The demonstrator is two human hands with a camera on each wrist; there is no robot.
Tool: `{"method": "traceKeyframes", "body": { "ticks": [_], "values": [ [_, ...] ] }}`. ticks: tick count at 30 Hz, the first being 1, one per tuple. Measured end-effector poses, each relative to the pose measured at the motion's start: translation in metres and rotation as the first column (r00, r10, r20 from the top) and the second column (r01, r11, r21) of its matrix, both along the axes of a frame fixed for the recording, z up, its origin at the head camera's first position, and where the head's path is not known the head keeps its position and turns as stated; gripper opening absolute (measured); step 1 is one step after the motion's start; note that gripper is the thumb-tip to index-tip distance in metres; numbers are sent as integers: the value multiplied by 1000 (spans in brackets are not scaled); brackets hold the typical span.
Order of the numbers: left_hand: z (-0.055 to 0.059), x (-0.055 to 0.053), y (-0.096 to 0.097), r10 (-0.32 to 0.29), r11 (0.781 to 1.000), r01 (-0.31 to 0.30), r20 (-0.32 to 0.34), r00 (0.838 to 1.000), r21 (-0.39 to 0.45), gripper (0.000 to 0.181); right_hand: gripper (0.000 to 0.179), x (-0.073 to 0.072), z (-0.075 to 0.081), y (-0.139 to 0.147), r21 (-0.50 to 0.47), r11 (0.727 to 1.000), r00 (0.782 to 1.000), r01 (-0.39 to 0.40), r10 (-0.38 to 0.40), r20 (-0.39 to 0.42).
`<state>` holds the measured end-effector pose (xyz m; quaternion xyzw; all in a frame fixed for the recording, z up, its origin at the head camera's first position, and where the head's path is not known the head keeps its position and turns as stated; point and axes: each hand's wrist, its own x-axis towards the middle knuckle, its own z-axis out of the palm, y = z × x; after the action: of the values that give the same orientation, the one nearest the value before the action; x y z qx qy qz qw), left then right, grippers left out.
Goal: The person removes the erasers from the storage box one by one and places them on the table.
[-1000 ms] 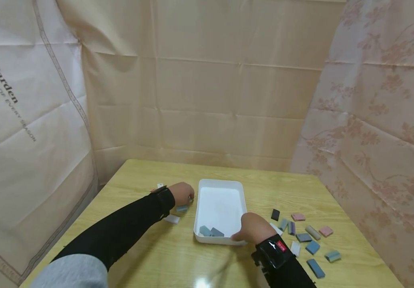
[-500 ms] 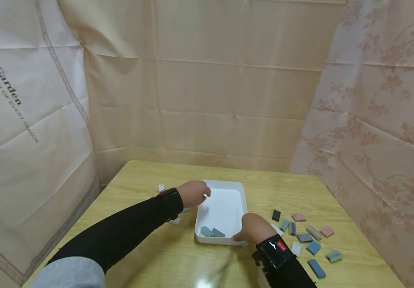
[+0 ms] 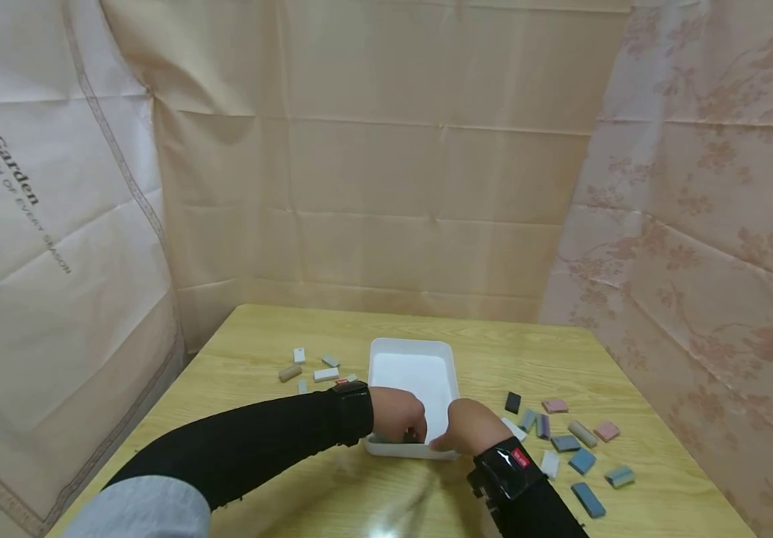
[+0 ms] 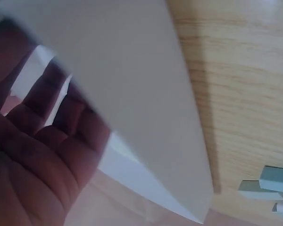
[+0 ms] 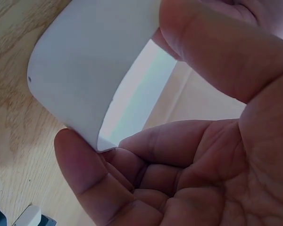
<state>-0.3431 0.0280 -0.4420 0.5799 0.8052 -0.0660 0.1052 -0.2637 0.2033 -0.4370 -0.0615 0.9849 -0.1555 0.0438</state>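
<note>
A shallow white tray [image 3: 413, 357] lies on the wooden table. My right hand [image 3: 475, 426] grips its near right corner, thumb over the rim and fingers against the outside wall, as the right wrist view shows. My left hand [image 3: 397, 413] reaches down inside the near end of the tray with bent fingers. Something dark grey shows under its fingertips. In the left wrist view the tray wall [image 4: 132, 94] covers those fingertips, so I cannot tell whether they pinch a block. The near end of the tray floor is hidden behind this hand.
Left of the tray lie several small blocks, among them a white block [image 3: 326, 374] and a tan cylinder [image 3: 290, 372]. More are scattered on the right, including a black block [image 3: 513, 402], a blue block [image 3: 588, 500] and a pink block [image 3: 606, 431]. Cloth sheets hang around the table.
My left hand has moved from the blocks left of the tray, over its left rim, and down into its near end. The right hand keeps its grip on the corner.
</note>
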Motion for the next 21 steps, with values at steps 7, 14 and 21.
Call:
{"method": "traceKeyframes", "body": {
  "ticks": [7, 14, 21],
  "values": [
    [-6, -9, -2, -21, 999, 21, 4, 1000, 36, 28, 43, -4, -2, 1, 7, 1000, 1000, 0, 0, 3],
    [22, -31, -21, 49, 977, -41, -32, 998, 209, 22, 43, -4, 0, 0, 17, 1000, 1000, 2, -2, 23],
    [38, -80, -69, 336, 897, -302, -53, 940, 324, 20, 44, -5, 0, -1, 24, 1000, 999, 7, -8, 43]
  ]
}}
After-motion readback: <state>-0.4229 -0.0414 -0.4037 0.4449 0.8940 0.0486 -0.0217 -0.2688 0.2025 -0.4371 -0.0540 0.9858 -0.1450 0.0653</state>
